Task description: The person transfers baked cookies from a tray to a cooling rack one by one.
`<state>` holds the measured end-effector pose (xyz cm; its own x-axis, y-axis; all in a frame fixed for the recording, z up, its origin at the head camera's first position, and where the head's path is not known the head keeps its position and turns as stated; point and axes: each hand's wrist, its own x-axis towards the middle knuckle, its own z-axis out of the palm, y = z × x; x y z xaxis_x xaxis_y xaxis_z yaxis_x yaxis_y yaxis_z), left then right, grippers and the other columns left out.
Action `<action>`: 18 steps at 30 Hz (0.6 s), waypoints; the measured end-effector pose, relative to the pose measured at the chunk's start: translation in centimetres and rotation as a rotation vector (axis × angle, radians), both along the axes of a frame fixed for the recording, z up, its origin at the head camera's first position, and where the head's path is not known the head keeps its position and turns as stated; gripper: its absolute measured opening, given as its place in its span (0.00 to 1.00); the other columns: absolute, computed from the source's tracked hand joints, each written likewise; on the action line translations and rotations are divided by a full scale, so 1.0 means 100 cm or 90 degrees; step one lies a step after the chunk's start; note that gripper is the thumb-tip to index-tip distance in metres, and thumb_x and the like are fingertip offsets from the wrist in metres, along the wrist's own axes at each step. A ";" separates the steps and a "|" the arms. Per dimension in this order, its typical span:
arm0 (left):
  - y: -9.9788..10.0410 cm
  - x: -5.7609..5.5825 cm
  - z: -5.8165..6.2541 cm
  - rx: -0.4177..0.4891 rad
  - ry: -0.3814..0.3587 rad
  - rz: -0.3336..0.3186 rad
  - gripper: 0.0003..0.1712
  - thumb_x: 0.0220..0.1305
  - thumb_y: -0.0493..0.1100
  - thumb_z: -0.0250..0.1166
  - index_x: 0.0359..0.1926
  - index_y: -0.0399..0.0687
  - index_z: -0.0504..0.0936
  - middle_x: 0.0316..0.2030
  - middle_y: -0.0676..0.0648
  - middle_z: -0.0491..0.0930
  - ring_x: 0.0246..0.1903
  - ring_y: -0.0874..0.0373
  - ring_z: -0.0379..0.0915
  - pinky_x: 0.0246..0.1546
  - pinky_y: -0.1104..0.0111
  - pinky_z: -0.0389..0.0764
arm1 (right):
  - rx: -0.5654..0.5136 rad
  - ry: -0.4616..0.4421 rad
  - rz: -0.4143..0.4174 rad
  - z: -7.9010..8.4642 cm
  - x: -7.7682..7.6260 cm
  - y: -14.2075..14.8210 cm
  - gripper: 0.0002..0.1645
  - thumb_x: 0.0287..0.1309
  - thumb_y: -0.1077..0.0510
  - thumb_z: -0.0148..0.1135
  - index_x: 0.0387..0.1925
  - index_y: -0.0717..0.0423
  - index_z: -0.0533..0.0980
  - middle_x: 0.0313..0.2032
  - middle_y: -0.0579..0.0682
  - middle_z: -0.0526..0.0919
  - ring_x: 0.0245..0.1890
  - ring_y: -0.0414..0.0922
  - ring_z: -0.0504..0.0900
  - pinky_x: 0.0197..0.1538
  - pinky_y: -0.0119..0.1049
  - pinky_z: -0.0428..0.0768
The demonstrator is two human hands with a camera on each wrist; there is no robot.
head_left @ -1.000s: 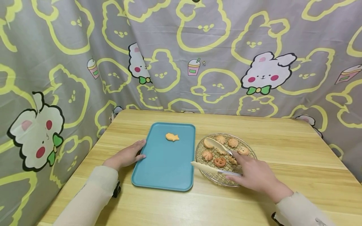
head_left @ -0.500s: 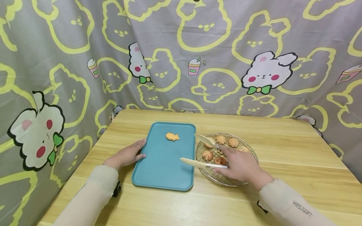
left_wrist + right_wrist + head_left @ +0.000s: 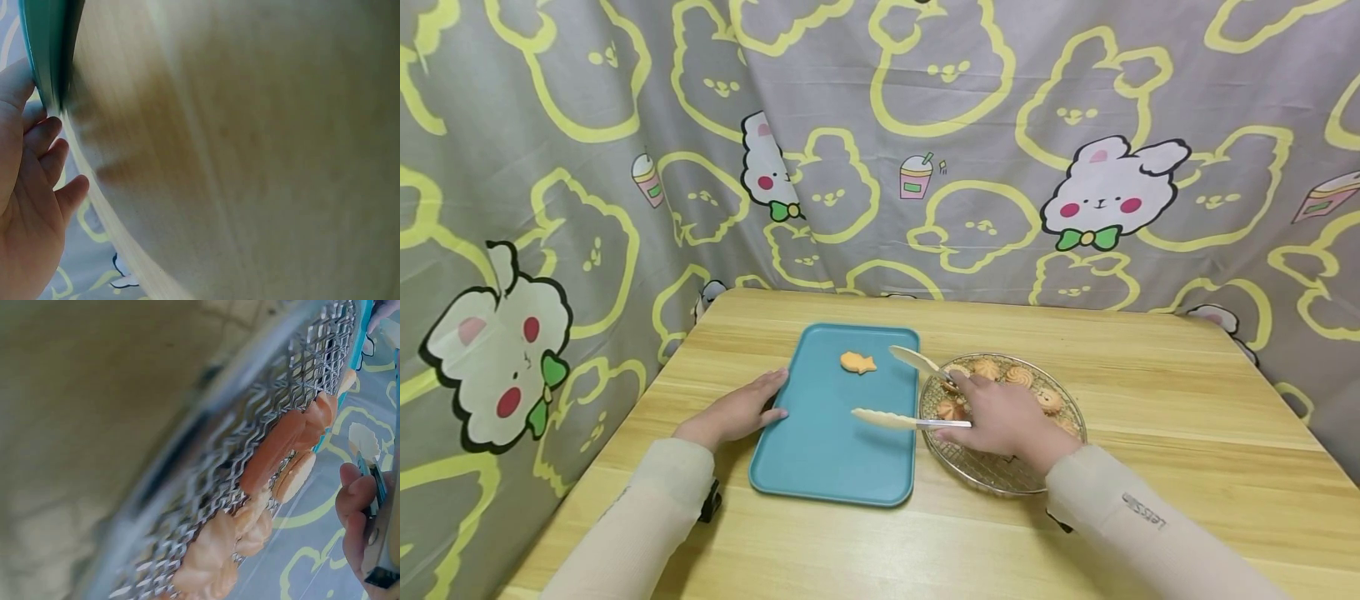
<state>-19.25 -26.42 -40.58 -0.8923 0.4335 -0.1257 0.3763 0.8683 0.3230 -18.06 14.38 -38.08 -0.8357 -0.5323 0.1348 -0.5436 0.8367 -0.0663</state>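
Observation:
My right hand (image 3: 1003, 417) grips a pair of tongs (image 3: 891, 419) with pale tips and metal arms. Their arms are spread wide above the right side of a blue tray (image 3: 820, 467), with nothing between the tips. On the tray's far part lies a fish-shaped cookie (image 3: 857, 362). My left hand (image 3: 737, 412) rests against the tray's left rim, thumb and fingertips touching the edge. Beneath my right hand is a round wire rack (image 3: 981, 481) with several cookies, partly hidden by the hand. The right wrist view shows a reddish-brown cookie (image 3: 273, 450) on the mesh.
The tray and rack stand side by side on a wooden table (image 3: 1187, 433). A grey curtain (image 3: 880, 108) with yellow bear outlines hangs behind the table and along its left side.
My right hand has moved left with the spread tongs, from over the rack to where the tips are above the tray. The left hand, tray and fish-shaped cookie have stayed in place.

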 end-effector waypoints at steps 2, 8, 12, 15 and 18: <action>0.000 0.000 0.000 0.000 -0.002 0.001 0.40 0.70 0.48 0.56 0.72 0.31 0.51 0.70 0.33 0.51 0.69 0.38 0.45 0.66 0.48 0.52 | 0.006 -0.010 -0.004 0.000 -0.004 -0.004 0.56 0.46 0.20 0.55 0.65 0.56 0.65 0.39 0.54 0.80 0.20 0.43 0.72 0.14 0.35 0.66; 0.001 0.000 0.000 0.000 0.000 0.000 0.40 0.70 0.48 0.57 0.72 0.31 0.51 0.70 0.33 0.51 0.69 0.38 0.45 0.66 0.48 0.53 | 0.024 -0.011 -0.004 0.003 -0.014 -0.016 0.57 0.47 0.21 0.55 0.65 0.58 0.65 0.44 0.58 0.80 0.23 0.48 0.78 0.18 0.38 0.71; 0.001 0.001 0.000 0.001 -0.004 0.004 0.40 0.71 0.48 0.56 0.72 0.32 0.50 0.70 0.33 0.51 0.69 0.38 0.45 0.66 0.47 0.53 | 0.038 -0.013 -0.005 0.007 -0.019 -0.024 0.56 0.48 0.21 0.55 0.66 0.58 0.65 0.47 0.58 0.81 0.33 0.52 0.82 0.26 0.43 0.78; 0.001 0.001 0.001 0.002 -0.006 0.004 0.40 0.71 0.49 0.56 0.72 0.32 0.50 0.70 0.33 0.50 0.69 0.38 0.45 0.66 0.47 0.53 | 0.054 -0.027 -0.012 0.008 -0.024 -0.029 0.57 0.49 0.21 0.53 0.67 0.58 0.63 0.50 0.59 0.80 0.36 0.53 0.82 0.28 0.45 0.79; 0.001 0.000 0.001 0.004 -0.007 0.004 0.40 0.71 0.49 0.56 0.72 0.32 0.50 0.70 0.33 0.50 0.69 0.38 0.45 0.66 0.47 0.52 | 0.068 -0.046 -0.023 0.010 -0.029 -0.035 0.58 0.50 0.20 0.51 0.68 0.58 0.62 0.51 0.59 0.79 0.35 0.53 0.82 0.27 0.45 0.79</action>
<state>-19.21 -26.28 -40.46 -0.8938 0.4282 -0.1332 0.3665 0.8687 0.3334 -20.93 10.92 -37.09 -0.8602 -0.5096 0.0172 -0.5098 0.8602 -0.0136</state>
